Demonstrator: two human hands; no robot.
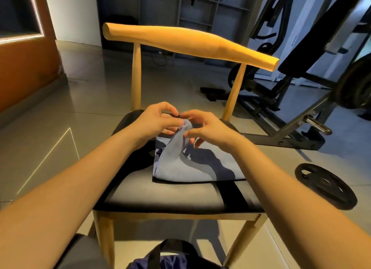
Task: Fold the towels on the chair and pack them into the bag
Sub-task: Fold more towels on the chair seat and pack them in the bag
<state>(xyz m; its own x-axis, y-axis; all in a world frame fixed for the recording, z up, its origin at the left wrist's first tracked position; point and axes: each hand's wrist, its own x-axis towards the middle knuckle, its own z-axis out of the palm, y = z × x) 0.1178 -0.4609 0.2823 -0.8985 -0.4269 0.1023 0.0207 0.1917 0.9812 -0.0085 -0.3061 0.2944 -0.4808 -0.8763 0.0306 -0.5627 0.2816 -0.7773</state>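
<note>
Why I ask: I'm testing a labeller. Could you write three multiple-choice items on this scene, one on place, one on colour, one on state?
1. Where does the towel lie? A. on the floor B. on the chair seat C. over the backrest
2. What colour is the towel? A. grey-blue B. red C. white
3. What are the hands doing? A. lying flat B. hanging idle C. pinching a raised towel corner

Answers: 1 B, its bulk rests on the black seat. 2 A, the cloth shows grey-blue. 3 C, the left hand and the right hand both hold the lifted corner.
</note>
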